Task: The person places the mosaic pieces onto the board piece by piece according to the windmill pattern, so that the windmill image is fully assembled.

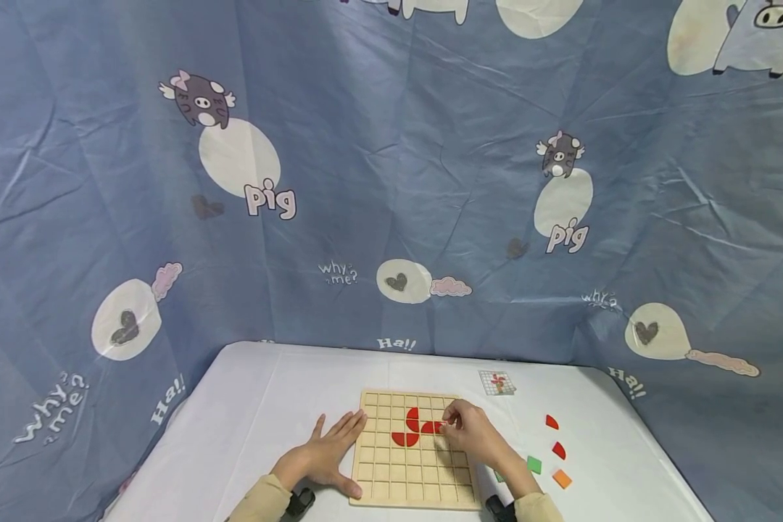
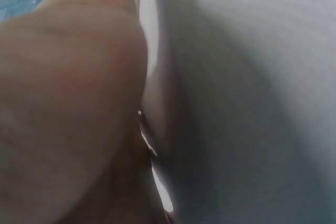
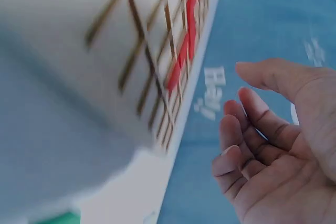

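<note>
A square wooden grid board point(image 1: 414, 471) lies on the white table, its cells divided by raised strips. Several red quarter-circle pieces point(image 1: 412, 439) sit in its upper middle cells. My left hand point(image 1: 329, 449) lies spread along the board's left side, fingertips at the edge and thumb by the lower left corner. Over the board's right part is my right hand point(image 1: 470, 433), its fingertips beside the rightmost red piece point(image 1: 432, 428). In the right wrist view, the right hand point(image 3: 278, 135) has loosely bent fingers and a gap to the thumb, with nothing visible between them.
Right of the board lie two loose red quarter-circles point(image 1: 559, 450), a green square point(image 1: 533, 465) and an orange square point(image 1: 562, 478). Another green piece point(image 1: 499, 476) is partly hidden by the right forearm. A pattern card point(image 1: 497, 383) lies behind. A blue printed cloth point(image 1: 391, 217) hangs beyond the table.
</note>
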The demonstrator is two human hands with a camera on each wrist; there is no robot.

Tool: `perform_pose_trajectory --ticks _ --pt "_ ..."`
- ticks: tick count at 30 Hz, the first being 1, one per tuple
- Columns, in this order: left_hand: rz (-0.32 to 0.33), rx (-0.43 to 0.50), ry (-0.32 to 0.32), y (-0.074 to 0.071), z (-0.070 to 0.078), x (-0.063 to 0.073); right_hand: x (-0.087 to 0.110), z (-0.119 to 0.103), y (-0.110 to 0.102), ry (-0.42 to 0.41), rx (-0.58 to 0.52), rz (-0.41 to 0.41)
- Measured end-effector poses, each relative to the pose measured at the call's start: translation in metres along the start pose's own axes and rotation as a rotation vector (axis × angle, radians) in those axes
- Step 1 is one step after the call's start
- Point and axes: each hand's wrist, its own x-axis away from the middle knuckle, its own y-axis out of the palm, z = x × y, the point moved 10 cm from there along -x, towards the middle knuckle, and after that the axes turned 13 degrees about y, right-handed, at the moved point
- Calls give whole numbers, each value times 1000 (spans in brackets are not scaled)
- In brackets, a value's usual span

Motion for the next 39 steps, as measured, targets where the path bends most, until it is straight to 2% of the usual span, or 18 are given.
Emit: perform_pose_trajectory --ticks 7,10,17,28,39 --pt "-3 8 -9 -1 2 1 4 46 -45 163 -41 148" --pt "-4 8 -11 0 1 1 8 65 -61 219 -51 185" --pt "-7 1 -6 2 -1 1 17 101 -92 275 -8 245" --pt "-3 7 9 0 1 1 27 154 -119 390 25 253" --pt "-2 5 2 1 0 0 29 190 -127 458 11 220"
